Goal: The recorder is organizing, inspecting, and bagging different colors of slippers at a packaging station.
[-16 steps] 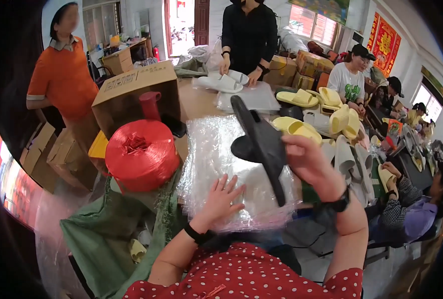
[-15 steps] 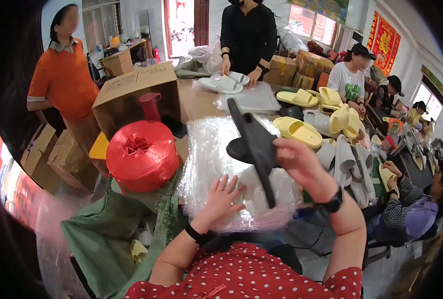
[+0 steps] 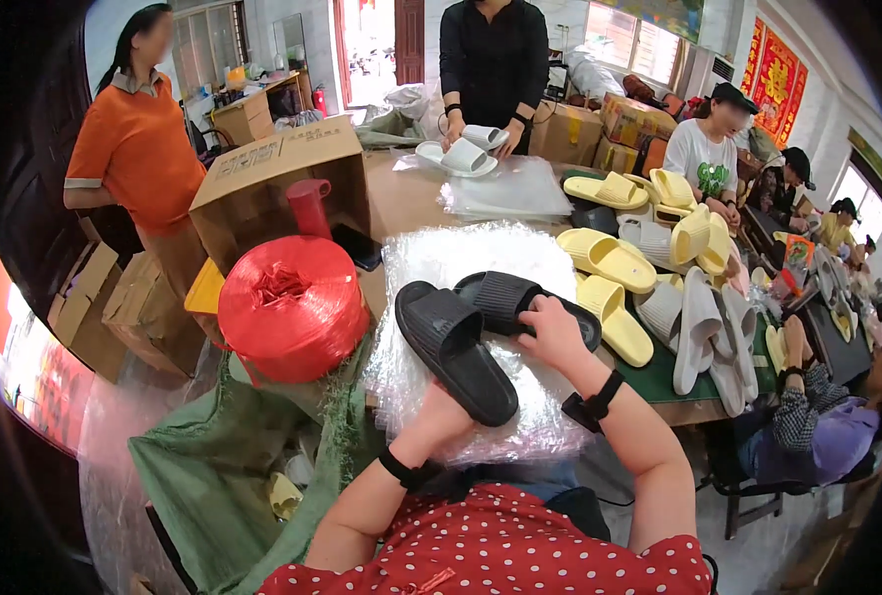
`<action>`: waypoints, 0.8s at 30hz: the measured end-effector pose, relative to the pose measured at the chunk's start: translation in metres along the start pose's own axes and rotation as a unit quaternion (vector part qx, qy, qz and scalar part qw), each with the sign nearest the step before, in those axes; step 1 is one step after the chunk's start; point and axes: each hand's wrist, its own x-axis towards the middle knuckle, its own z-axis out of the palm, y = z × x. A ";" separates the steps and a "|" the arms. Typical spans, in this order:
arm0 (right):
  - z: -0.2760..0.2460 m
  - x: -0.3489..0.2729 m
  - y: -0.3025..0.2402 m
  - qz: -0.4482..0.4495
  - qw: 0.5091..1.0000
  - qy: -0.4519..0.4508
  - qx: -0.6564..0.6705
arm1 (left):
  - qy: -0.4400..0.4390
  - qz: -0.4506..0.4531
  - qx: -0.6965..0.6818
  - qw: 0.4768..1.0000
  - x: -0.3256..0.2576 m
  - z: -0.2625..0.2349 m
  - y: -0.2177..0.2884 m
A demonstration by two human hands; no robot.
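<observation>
Over a stack of clear plastic bags (image 3: 550, 431) I have a pair of black slide slippers, soles down. My left hand (image 3: 443, 415) grips the nearer black slipper (image 3: 461, 352) by its side near the heel; part of the fingers is under it. My right hand (image 3: 556, 332) is closed on the farther black slipper (image 3: 501, 297), fingertips at its strap and footbed. This second slipper points left and partly sits behind the first one's strap.
Yellow and grey slippers (image 3: 608, 258) are heaped to the right. At left are a red twine roll (image 3: 292, 307), a cardboard box (image 3: 262, 188) and a green sack (image 3: 213, 486). Across the table a person in black (image 3: 496, 69) handles white slippers (image 3: 461, 157); others sit at right.
A black slipper held edge-on in my right hand is now flat above the bags beside a second one. My left hand has gone from lying flat on the bags to gripping a slipper.
</observation>
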 end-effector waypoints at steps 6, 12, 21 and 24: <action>-0.008 0.017 -0.019 -0.039 0.995 0.094 -0.010 | -0.017 0.029 0.067 0.997 -0.001 0.005 -0.012; -0.004 0.028 -0.040 -0.002 0.996 0.020 0.083 | -0.024 0.020 0.139 0.990 -0.002 0.007 -0.008; 0.032 0.000 -0.039 0.036 0.999 0.025 -0.027 | -0.021 0.066 0.108 0.992 -0.004 0.000 0.003; 0.040 0.002 -0.041 0.042 0.997 0.059 0.021 | -0.040 0.022 0.089 0.995 -0.003 -0.001 0.004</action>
